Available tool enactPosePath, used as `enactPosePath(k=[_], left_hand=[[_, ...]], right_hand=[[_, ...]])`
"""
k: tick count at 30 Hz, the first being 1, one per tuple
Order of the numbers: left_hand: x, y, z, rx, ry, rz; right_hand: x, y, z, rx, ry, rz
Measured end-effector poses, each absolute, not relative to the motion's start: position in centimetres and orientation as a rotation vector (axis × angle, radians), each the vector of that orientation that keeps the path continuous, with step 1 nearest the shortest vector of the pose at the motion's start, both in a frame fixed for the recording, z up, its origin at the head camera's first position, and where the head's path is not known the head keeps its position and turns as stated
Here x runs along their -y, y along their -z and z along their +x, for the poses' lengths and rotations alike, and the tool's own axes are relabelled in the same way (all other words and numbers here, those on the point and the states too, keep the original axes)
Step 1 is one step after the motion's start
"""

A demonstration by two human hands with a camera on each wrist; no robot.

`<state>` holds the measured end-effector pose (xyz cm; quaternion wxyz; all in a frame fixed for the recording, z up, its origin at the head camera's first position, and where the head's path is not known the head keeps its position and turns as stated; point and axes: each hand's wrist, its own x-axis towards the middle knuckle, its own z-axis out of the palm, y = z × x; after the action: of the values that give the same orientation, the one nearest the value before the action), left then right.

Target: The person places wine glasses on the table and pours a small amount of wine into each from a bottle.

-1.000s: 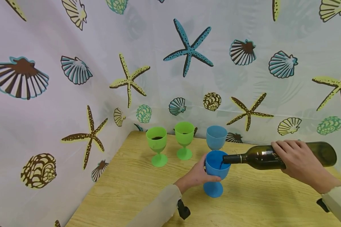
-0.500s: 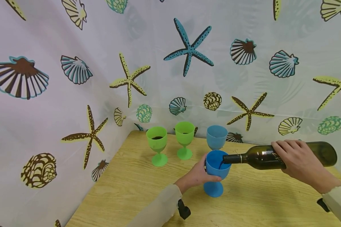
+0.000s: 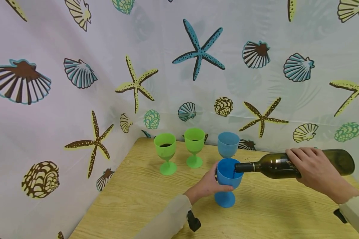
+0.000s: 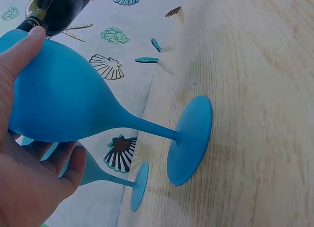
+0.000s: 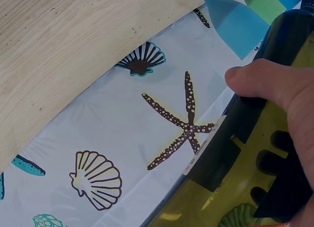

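My left hand [image 3: 208, 183] holds a blue plastic goblet [image 3: 232, 182] around its bowl; the goblet stands upright, its foot on the table in the left wrist view. My right hand [image 3: 318, 171] grips a dark green wine bottle [image 3: 276, 165] around its body. The bottle lies nearly level, its mouth over the goblet's right rim, and a thin dark stream runs from it into the bowl. In the right wrist view the thumb [image 5: 260, 80] presses along the bottle's side. How much liquid the goblet holds is hard to tell.
Behind the held goblet stands a lighter blue goblet [image 3: 228, 146], partly hidden. Two green goblets [image 3: 165, 152] with dark liquid inside stand to the left on the wooden table [image 3: 131, 196]. A curtain [image 3: 167, 39] printed with shells and starfish hangs along the back and left.
Both hands, the goblet and the bottle stay almost in place. The dark stream keeps flowing and its shape shifts slightly, now falling more steeply from the bottle's mouth.
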<state>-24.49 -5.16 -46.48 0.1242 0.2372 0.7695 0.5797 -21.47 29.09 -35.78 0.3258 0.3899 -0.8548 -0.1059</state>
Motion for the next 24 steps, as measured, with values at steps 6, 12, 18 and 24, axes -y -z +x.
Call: enactPosePath(k=[6, 12, 18, 24], left_hand=[[5.30, 46.20, -24.38, -2.209, -1.712, 0.699], [5.30, 46.39, -24.51, -2.207, -1.720, 0.722], [5.32, 46.54, -24.60, -2.198, -1.727, 0.724], [5.36, 46.61, -24.63, -2.197, -1.725, 0.730]], right_hand=[[-29.13, 35.78, -21.53, 2.233, 0.277, 1.030], [-29.11, 35.77, -21.48, 2.237, 0.277, 1.029], [-29.05, 35.69, -21.54, 2.233, 0.278, 1.034], [-29.02, 35.72, -21.52, 2.244, 0.281, 1.033]])
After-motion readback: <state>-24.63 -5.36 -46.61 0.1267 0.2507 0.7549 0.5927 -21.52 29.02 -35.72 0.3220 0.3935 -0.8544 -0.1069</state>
